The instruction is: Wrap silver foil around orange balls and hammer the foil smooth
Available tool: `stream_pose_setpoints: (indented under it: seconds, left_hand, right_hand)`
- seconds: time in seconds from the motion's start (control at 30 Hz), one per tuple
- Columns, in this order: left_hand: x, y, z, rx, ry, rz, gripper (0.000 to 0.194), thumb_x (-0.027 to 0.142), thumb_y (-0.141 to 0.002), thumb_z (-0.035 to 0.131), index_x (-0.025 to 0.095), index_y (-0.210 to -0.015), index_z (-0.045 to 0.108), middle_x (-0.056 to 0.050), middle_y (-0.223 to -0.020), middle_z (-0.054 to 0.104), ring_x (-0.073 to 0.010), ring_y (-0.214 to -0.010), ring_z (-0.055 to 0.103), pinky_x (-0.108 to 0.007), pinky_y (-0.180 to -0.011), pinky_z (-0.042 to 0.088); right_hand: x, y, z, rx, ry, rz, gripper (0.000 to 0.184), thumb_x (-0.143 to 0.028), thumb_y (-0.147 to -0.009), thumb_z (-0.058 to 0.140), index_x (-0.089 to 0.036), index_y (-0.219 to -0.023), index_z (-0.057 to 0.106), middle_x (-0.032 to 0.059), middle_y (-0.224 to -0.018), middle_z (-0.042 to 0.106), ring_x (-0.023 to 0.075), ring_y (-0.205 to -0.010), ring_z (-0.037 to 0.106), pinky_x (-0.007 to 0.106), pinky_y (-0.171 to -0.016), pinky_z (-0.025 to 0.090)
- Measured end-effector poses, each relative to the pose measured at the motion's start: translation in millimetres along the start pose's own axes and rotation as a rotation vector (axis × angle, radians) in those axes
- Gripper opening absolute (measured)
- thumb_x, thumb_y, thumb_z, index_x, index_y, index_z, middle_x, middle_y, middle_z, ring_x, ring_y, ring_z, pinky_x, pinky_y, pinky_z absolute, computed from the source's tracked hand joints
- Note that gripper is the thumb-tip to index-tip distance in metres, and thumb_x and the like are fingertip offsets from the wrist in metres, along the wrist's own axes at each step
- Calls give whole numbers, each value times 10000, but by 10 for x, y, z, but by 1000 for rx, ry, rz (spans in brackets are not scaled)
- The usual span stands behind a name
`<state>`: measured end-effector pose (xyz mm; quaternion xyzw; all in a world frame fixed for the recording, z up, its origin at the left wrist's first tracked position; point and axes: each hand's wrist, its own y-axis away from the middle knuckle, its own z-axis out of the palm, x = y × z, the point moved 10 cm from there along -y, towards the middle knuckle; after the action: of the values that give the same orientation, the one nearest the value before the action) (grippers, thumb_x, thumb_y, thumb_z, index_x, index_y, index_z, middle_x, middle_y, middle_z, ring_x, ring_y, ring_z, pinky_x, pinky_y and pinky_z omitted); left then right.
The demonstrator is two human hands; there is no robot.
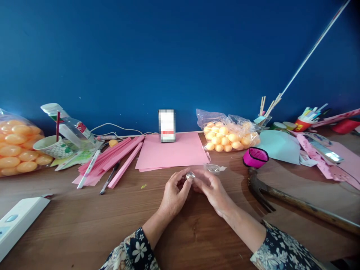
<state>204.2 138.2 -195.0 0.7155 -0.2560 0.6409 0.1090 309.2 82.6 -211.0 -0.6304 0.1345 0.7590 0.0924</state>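
A small, shiny silver, round object [190, 175] is pinched between the fingertips of both hands, a little above the wooden table [180, 240]. My left hand [176, 191] is closed, with thumb and forefinger against its left side. From the other side my right hand [212, 189] meets it with thumb and fingers curled in. Its exact kind cannot be made out. Just behind my right hand lies a small clear plastic piece [213, 168] with a whitish tab. Beyond both hands is a stack of pink paper sheets [171, 152].
A phone [167, 125] stands upright on the paper. Bags of orange balls [225, 137] sit at right and far left. Pink strips [123, 153] and pens lie left, near a paper cup [46, 143]. A claw hammer [298, 202] and magenta band [255, 157] lie right. A white box [25, 213] is front left.
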Motion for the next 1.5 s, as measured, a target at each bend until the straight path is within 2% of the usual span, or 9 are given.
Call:
stream_pose_setpoints:
  seconds: [0.37,0.67,0.8,0.97,1.1,1.2,1.37,1.5]
  left_hand:
    - [-96,-13,31,-21,-36,-35,350,267,-808,520,158,-1138,564,-116,-1070,653,-233,-946,623,-362,-837,495]
    - [-37,-4,32,-22,51,-42,319,319,-802,538,149,-1068,582,-100,-987,679,-217,-880,642,-352,-797,513]
    - [-55,-14,19,-14,73,-41,331,318,-807,534,151,-1090,568,-107,-1028,666,-223,-916,631,-364,-817,503]
    - [-30,-9,57,-43,114,-11,345,292,-805,539,166,-1126,555,-111,-1099,634,-227,-970,606,-356,-832,494]
    - [-35,-13,105,-82,203,-37,365,297,-793,558,153,-1129,538,-102,-996,661,-199,-845,637,-340,-767,518]
    - [-32,-25,117,-88,263,-39,365,301,-774,585,140,-1098,538,-76,-884,672,-172,-731,641,-324,-704,533]
    - [-62,-48,107,-73,262,-43,375,327,-783,563,162,-1119,536,-77,-970,657,-191,-856,626,-326,-762,518]
    - [-122,-56,60,-24,243,-81,396,344,-796,541,147,-1139,538,-61,-903,639,-153,-745,606,-312,-707,518]
  right_hand:
    - [-27,-4,42,-8,42,-98,263,-344,-757,628,-204,-963,545,37,-943,630,169,-787,624,333,-762,516]
    - [-57,20,65,-20,51,-101,270,-333,-766,620,-203,-986,532,47,-1007,621,169,-815,633,320,-756,525]
    - [-51,19,70,-25,12,-105,235,-334,-807,570,-215,-1007,540,43,-1044,598,167,-869,618,322,-785,529]
    - [-72,18,80,-31,-36,-100,250,-322,-794,594,-226,-1018,539,29,-1034,599,167,-879,611,324,-801,523]
    - [-50,12,58,-27,-49,-64,276,-334,-781,608,-206,-1019,549,28,-946,643,161,-826,618,334,-795,518]
    - [-57,-5,51,-36,-40,-67,287,-348,-789,593,-202,-1034,553,34,-970,646,164,-844,618,330,-788,516]
    - [-181,38,64,-34,151,-149,302,-366,-815,533,-210,-1073,552,61,-1076,604,188,-864,623,349,-758,530]
    - [-459,284,-5,21,430,-295,288,-308,-828,508,-233,-1104,539,69,-1090,587,198,-890,591,351,-765,518]
